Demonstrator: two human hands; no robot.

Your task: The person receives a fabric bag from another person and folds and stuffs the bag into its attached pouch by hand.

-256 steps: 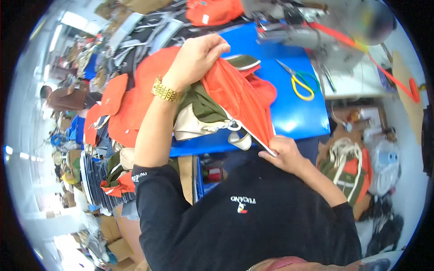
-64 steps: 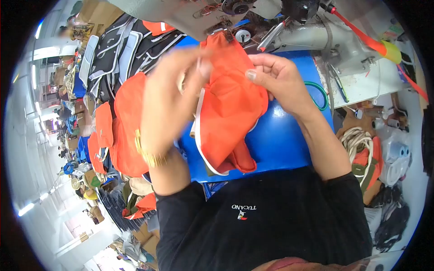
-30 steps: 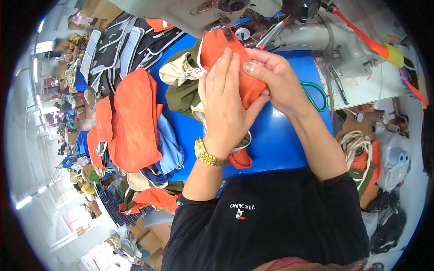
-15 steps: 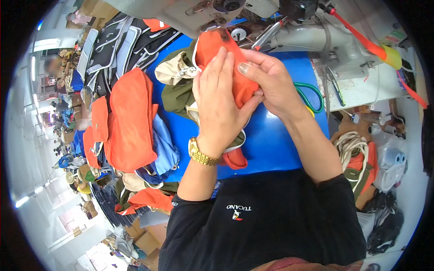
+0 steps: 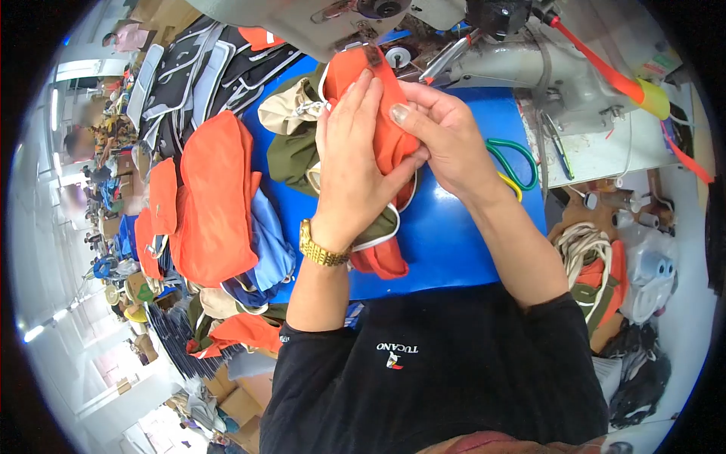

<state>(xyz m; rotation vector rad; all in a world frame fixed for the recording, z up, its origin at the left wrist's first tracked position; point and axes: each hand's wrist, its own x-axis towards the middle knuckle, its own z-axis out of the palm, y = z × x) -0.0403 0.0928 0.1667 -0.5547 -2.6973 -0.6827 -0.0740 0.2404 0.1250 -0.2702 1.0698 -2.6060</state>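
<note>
Orange fabric (image 5: 388, 136) with white piping is under the metal foot of a sewing machine (image 5: 302, 23). My left hand (image 5: 349, 163), with a gold watch at the wrist, lies flat on it, fingers stretched and thumb apart. On the right side of the same cloth, my right hand (image 5: 442, 136) grips the edge between thumb and curled fingers. Olive fabric (image 5: 291, 163) and a cream piece (image 5: 287, 106) with a cord bunch out to the left of my left hand. A lower orange part (image 5: 382, 261) hangs near the table's front edge.
Blue work surface (image 5: 469, 250) under the hands; green-handled scissors (image 5: 522, 163) beside my right forearm. Orange pieces (image 5: 215, 204) and light-blue cloth (image 5: 272, 242) lie left; black-and-grey panels (image 5: 178, 83) behind. A bag with cream cords (image 5: 586, 253) is at the right.
Since about two seconds ago my left hand has come down onto the orange fabric, and olive and cream parts now show at its left. Lately the hands and cloth have shifted slightly left in view.
</note>
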